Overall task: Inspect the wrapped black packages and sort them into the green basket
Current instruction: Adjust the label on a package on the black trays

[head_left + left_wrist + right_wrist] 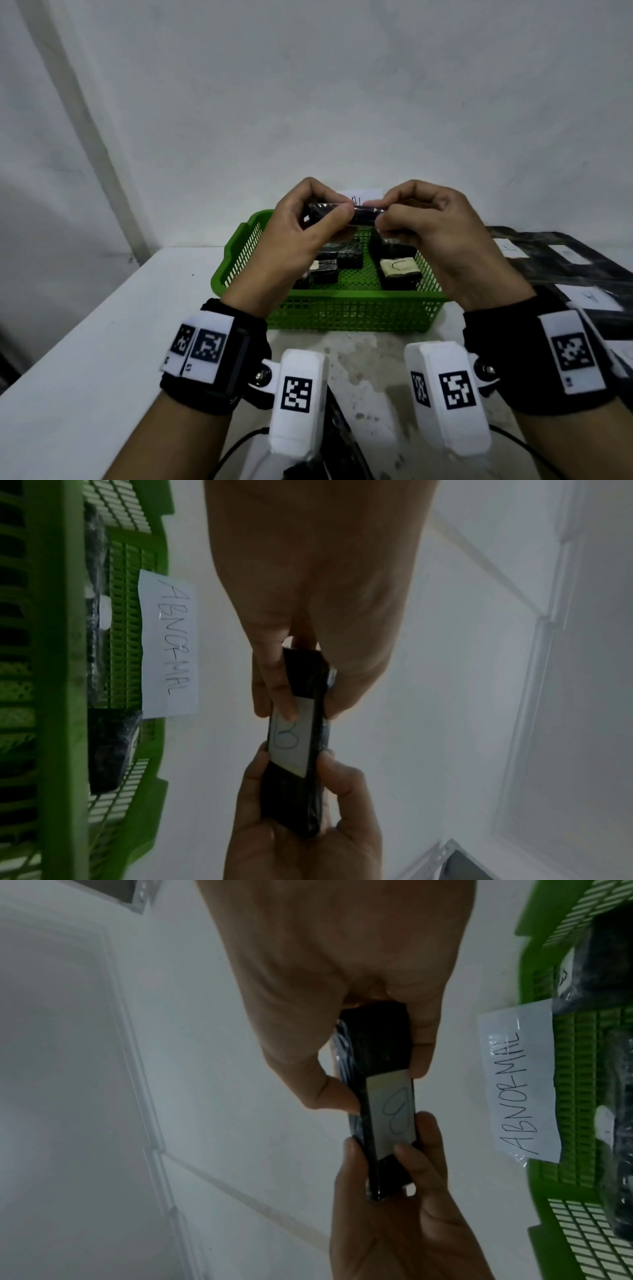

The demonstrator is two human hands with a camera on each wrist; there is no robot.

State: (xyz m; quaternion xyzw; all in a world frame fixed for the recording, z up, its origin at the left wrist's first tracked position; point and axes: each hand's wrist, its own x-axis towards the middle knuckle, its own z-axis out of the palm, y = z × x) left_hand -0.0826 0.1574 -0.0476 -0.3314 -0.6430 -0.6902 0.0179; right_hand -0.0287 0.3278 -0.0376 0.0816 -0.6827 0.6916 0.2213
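Observation:
I hold one wrapped black package [363, 215] in the air above the green basket [342, 308], which stands on the white table. My left hand [337, 210] pinches its left end and my right hand [385, 214] pinches its right end. In the left wrist view the package [308, 783] shows a white label [291, 739] with a blue pen mark, gripped by my left hand [304, 696]. The right wrist view shows the same package [377, 1042] and label [394, 1112], gripped by my right hand [377, 1080]. Several black packages [339, 257] lie in the basket, one with a cream label [399, 270].
A paper sign reading ABNORMAL [169, 647] hangs on the basket's far wall [582, 1069]. More black packages with white labels [565, 260] lie on the table to the right. A white wall stands close behind, and the table's left edge [85, 325] runs diagonally.

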